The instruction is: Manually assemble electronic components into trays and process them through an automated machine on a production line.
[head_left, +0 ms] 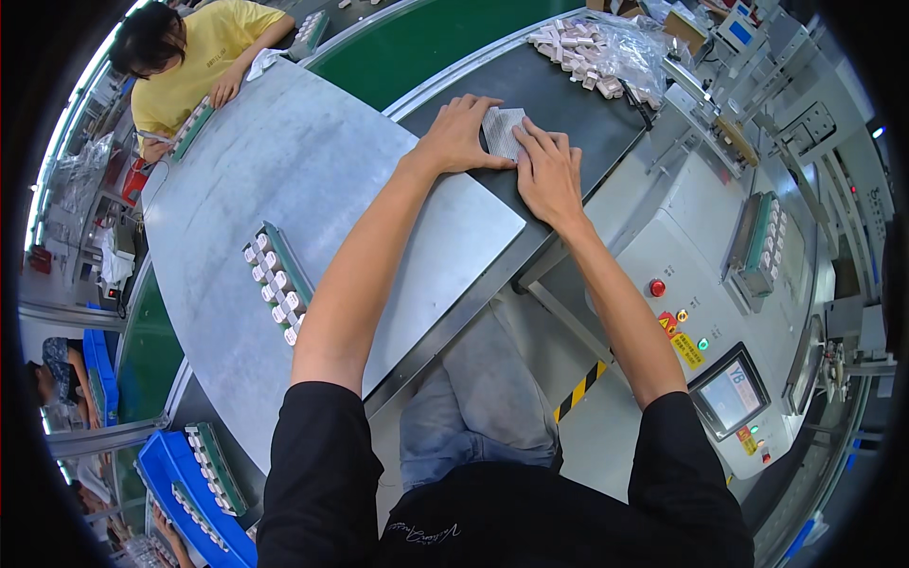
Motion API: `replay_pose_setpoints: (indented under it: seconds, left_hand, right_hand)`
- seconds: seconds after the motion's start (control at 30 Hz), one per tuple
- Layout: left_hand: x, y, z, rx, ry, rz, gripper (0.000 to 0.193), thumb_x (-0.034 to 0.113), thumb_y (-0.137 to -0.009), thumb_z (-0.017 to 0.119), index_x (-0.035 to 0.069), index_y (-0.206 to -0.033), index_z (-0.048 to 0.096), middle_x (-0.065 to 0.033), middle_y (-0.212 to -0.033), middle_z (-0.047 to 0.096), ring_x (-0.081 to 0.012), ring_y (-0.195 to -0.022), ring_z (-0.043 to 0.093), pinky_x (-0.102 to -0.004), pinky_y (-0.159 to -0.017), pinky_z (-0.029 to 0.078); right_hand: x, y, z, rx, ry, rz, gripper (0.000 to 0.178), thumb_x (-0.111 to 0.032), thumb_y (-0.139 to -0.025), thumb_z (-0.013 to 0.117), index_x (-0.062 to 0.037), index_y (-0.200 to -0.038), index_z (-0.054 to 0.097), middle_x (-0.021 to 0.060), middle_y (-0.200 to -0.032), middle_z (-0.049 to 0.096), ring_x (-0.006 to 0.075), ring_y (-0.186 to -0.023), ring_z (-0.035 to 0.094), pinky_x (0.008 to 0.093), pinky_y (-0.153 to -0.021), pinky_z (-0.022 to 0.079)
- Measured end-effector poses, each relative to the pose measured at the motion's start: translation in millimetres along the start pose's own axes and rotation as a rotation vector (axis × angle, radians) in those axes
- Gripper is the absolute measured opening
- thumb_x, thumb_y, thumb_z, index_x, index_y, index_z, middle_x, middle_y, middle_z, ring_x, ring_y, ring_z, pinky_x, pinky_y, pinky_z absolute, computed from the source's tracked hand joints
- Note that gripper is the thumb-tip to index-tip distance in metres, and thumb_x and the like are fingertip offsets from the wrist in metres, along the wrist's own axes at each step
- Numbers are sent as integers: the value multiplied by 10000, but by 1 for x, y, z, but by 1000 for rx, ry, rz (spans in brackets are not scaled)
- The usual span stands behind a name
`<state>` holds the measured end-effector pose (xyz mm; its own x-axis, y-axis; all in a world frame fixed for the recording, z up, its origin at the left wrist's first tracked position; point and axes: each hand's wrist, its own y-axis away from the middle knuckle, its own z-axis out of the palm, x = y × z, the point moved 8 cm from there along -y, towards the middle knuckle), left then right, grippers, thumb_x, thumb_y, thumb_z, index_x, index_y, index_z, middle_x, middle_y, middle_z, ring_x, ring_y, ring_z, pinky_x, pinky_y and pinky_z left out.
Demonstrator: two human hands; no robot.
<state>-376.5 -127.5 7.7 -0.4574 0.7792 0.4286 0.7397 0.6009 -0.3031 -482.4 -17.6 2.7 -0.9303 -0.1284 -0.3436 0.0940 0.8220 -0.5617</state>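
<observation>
Head view, upper middle of the frame: from where I stand, I see both bare hands gathered around a small grey, finely striped piece [503, 133], over the dark bench top [598, 123]. The left hand [461, 135] spreads wide, fingers by the upper edge and thumb by the lower; the right hand [549, 170] lays its bent fingers over the right side. I cannot tell how firmly either one grips, nor whether the piece lies flat or is slightly raised.

To handle it well, I would press evenly from both sides, keep the edges square, and let the fingertips, not the palms, do the work. Too hard a squeeze from one side could skew it. The pale metal table [417, 241] ends just beside the left wrist, so that forearm is better kept light there. I would also leave the loose pale blocks [579, 55], upper right, well apart
</observation>
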Motion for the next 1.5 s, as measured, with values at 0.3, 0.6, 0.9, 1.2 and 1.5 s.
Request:
replay_pose_setpoints:
  seconds: [0.3,0.6,0.9,1.2,1.5]
  left_hand:
    - [11,5,0,40,-36,60,1046,528,-588,841,48,-1428,444,-193,-1360,498,-363,-1283,458,-455,-1082,361]
    - [12,5,-3,16,-66,29,930,481,-588,836,84,-1357,494,-170,-1242,526,-342,-1179,504,-429,-1017,400]
    - [11,8,-5,53,-65,57,907,472,-620,835,77,-1360,490,-168,-1262,533,-333,-1192,506,-430,-1028,397]
    - [12,7,-4,55,-55,41,908,471,-620,830,87,-1368,489,-166,-1261,540,-333,-1185,510,-426,-1028,399]
    - [11,8,-3,28,-74,36,907,474,-600,836,107,-1358,498,-178,-1243,513,-342,-1180,495,-427,-1028,394]
  right_hand:
    - [2,1,-3,-21,-128,-13,433,-85,-847,546,-47,-1271,623,101,-1396,560,246,-1211,518,404,-989,364]
    - [-4,0,1,-62,-79,-5,439,-116,-854,558,-54,-1286,611,104,-1411,545,252,-1260,495,403,-1027,342]
    - [-3,1,-1,-42,-73,-22,422,-126,-858,568,-41,-1269,618,117,-1408,545,254,-1252,507,404,-1008,359]
    - [-6,1,-2,-45,-104,-80,369,-121,-875,557,-79,-1230,651,101,-1371,579,236,-1223,528,389,-986,365]
    - [-8,0,1,-8,-22,-38,340,-101,-893,528,-89,-1204,666,101,-1350,592,229,-1224,533,404,-978,368]
